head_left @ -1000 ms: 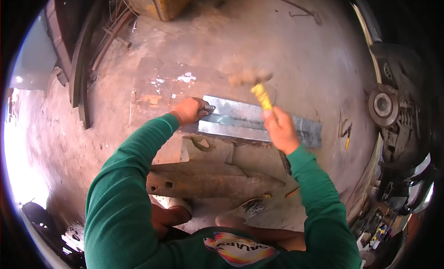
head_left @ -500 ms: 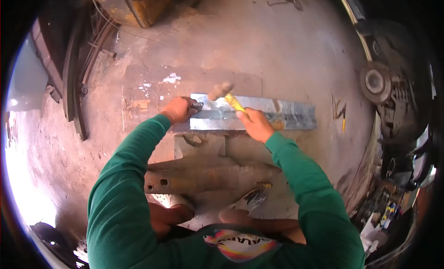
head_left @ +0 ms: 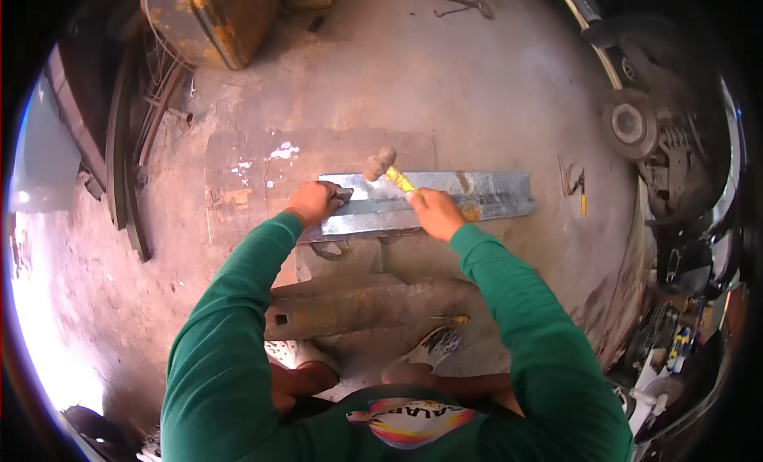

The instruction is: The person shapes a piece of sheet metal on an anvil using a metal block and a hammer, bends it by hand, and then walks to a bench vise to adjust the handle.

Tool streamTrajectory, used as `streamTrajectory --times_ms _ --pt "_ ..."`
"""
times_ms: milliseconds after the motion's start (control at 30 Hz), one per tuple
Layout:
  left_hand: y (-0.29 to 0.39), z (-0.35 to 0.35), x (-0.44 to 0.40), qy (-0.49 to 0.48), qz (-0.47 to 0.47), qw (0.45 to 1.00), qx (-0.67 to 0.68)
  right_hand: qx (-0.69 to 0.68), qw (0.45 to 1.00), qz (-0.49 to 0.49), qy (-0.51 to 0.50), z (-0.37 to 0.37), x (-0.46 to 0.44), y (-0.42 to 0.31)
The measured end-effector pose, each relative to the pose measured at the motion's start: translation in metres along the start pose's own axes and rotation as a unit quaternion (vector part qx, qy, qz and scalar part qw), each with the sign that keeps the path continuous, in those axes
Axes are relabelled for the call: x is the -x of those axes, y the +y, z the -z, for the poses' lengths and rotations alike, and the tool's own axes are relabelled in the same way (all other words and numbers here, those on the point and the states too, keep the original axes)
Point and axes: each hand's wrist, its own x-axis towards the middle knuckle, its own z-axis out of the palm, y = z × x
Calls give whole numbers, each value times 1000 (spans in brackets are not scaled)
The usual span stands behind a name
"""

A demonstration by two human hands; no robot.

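A long galvanized metal sheet (head_left: 501,184) with a lengthwise fold lies crosswise in front of me on the floor. At its left end, my left hand (head_left: 312,201) is closed around a short dark metal piece (head_left: 344,194), which rests against the sheet near the fold; the rest of the piece is hidden by the fingers. My right hand (head_left: 439,213) grips the yellow-wrapped handle of a hammer (head_left: 400,179). The hammer's dull brown head is over the sheet, just right of the metal piece; whether it touches the sheet I cannot tell.
A rusty steel beam (head_left: 366,309) lies between my feet and the sheet. Yellow-handled pliers (head_left: 583,196) are on the floor to the right, near a vehicle's wheel hub (head_left: 629,126). Long metal strips (head_left: 119,144) lean at left, and a rusty yellow tank (head_left: 214,21) stands beyond.
The camera view has shifted slightly, so the scene sits lower and further left. The hammer head is a little further from the metal piece. Both hands keep their holds.
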Motion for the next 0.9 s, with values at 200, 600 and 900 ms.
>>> streamTrajectory --times_ms 200,600,900 --pt "23 -11 -2 -22 31 999 27 -107 993 3 40 89 21 -50" --pt "11 29 11 -99 108 988 -37 86 984 -154 -16 77 57 35" --pt "-96 89 91 -136 336 926 -110 244 944 -210 -74 106 208 120"
